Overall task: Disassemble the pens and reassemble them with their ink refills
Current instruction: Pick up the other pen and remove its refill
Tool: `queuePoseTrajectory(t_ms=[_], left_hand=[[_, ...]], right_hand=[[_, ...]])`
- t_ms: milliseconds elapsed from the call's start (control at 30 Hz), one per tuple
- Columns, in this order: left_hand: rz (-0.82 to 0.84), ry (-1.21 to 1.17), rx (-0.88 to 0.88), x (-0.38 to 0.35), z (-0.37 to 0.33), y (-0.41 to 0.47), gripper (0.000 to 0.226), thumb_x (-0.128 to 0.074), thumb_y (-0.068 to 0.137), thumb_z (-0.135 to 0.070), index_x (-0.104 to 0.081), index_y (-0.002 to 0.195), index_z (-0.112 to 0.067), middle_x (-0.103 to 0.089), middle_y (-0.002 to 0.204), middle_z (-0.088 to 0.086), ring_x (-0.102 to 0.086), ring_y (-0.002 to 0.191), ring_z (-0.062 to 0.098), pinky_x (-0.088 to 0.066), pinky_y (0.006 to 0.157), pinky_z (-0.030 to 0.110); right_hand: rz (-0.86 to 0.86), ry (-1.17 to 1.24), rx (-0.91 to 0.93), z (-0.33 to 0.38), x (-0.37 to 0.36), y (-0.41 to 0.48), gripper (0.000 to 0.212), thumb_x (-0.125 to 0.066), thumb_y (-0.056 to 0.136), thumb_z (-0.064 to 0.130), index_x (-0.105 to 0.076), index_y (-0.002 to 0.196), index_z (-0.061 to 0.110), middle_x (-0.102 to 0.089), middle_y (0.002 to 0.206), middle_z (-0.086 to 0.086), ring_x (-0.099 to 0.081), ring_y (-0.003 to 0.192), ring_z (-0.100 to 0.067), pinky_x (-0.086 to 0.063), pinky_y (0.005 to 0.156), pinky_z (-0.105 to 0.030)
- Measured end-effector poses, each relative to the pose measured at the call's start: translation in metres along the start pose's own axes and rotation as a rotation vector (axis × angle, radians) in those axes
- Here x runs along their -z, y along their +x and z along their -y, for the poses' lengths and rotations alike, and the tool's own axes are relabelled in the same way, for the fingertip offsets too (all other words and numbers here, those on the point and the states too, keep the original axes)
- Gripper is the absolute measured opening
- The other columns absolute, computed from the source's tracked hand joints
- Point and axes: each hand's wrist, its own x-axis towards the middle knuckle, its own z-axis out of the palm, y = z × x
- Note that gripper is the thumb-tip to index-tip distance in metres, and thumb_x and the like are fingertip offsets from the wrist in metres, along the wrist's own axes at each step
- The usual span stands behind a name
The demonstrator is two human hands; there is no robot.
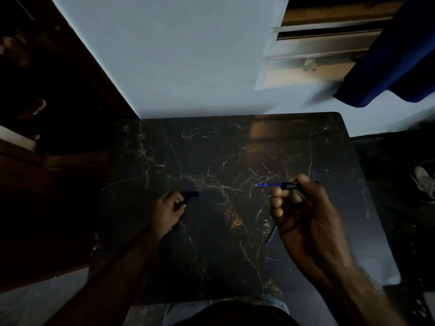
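**A:** Nearest thing first?

**B:** A thin rod (271, 236) lay on the dark marbled surface (211, 149), its far end hidden under the right hand (303, 208). Too dim to tell which pen part it was.

**A:** Right grip?

**B:** Closed. Its fingers curled round a black pen barrel (290, 185) and held it about level above the surface. A blue refill (270, 184) stuck out of the barrel's left end, tip pointing left.

**A:** Left?

**B:** The left hand (164, 208) was low by the surface, grip closed too, with its fingers pinching a short dark pen piece (189, 196). Couldn't tell which part, or whether it touched the surface. It was well apart from the barrel.

**A:** Farther back?

**B:** A pale wall (176, 55) stood behind the surface. A wooden window frame (317, 55) and a hanging blue cloth (400, 67) were at upper right. A shoe (423, 182) sat on the floor off the right edge.
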Motion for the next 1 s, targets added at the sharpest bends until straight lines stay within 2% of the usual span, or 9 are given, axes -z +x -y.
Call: queuePoseTrajectory(t_ms=[133, 367, 467, 600, 733, 867, 1000], left_hand=[[0.012, -0.002, 0.001, 0.000, 0.000, -0.001, 0.021, -0.086, 0.087, -0.022, -0.074, 0.102, -0.013, -0.072, 0.106, 0.002, -0.072, 0.094, 0.025, -0.061, 0.081, 0.043], [0.002, -0.028, -0.015, 0.001, -0.005, -0.005, 0.022, -0.090, 0.083, -0.016, -0.075, 0.097, -0.008, -0.072, 0.104, 0.008, -0.072, 0.090, 0.028, -0.060, 0.079, 0.041], [-0.004, -0.038, -0.025, 0.000, -0.006, -0.006, 0.019, -0.090, 0.083, -0.014, -0.076, 0.095, -0.007, -0.072, 0.103, 0.008, -0.072, 0.087, 0.029, -0.059, 0.076, 0.038], [0.007, -0.001, -0.042, 0.001, -0.006, -0.005, 0.012, -0.086, 0.087, -0.015, -0.077, 0.094, -0.010, -0.072, 0.104, 0.008, -0.072, 0.088, 0.031, -0.060, 0.077, 0.044], [0.050, 0.014, -0.032, 0.003, -0.005, -0.007, 0.013, -0.084, 0.088, -0.017, -0.077, 0.096, -0.011, -0.071, 0.104, 0.006, -0.071, 0.089, 0.027, -0.059, 0.078, 0.039], [-0.018, -0.043, 0.046, 0.008, -0.002, -0.011, 0.014, -0.088, 0.084, -0.011, -0.076, 0.090, -0.008, -0.072, 0.096, 0.007, -0.070, 0.083, 0.023, -0.052, 0.072, 0.030], [-0.028, -0.093, 0.225, 0.013, 0.003, -0.011, 0.018, -0.086, 0.087, -0.020, -0.073, 0.100, -0.016, -0.069, 0.098, 0.000, -0.068, 0.086, 0.017, -0.061, 0.078, 0.035]], right_hand=[[-0.003, 0.003, 0.005, -0.003, -0.003, -0.002, 0.032, -0.057, 0.095, 0.028, -0.076, 0.073, 0.017, -0.071, 0.074, -0.011, -0.068, 0.064, -0.018, -0.057, 0.057, -0.026], [-0.008, 0.000, -0.006, -0.010, -0.006, -0.008, 0.031, -0.058, 0.094, 0.029, -0.077, 0.073, 0.015, -0.072, 0.076, -0.012, -0.068, 0.064, -0.018, -0.057, 0.058, -0.025], [-0.009, -0.003, -0.004, -0.012, -0.007, -0.011, 0.030, -0.059, 0.095, 0.029, -0.076, 0.075, 0.014, -0.071, 0.077, -0.012, -0.068, 0.065, -0.018, -0.058, 0.058, -0.027], [-0.007, 0.005, -0.011, -0.013, -0.007, -0.014, 0.028, -0.060, 0.095, 0.029, -0.075, 0.076, 0.014, -0.071, 0.078, -0.013, -0.068, 0.065, -0.019, -0.058, 0.058, -0.027], [-0.023, -0.011, -0.013, -0.014, -0.008, -0.017, 0.028, -0.061, 0.093, 0.029, -0.074, 0.075, 0.013, -0.070, 0.076, -0.012, -0.068, 0.065, -0.018, -0.058, 0.057, -0.027], [-0.033, -0.005, -0.009, -0.014, -0.008, -0.018, 0.026, -0.060, 0.094, 0.029, -0.065, 0.076, 0.011, -0.071, 0.077, -0.013, -0.068, 0.065, -0.019, -0.058, 0.057, -0.028], [-0.039, 0.008, -0.001, -0.015, -0.008, -0.019, 0.023, -0.058, 0.095, 0.028, -0.056, 0.082, 0.010, -0.070, 0.077, -0.014, -0.067, 0.064, -0.019, -0.057, 0.056, -0.028]])
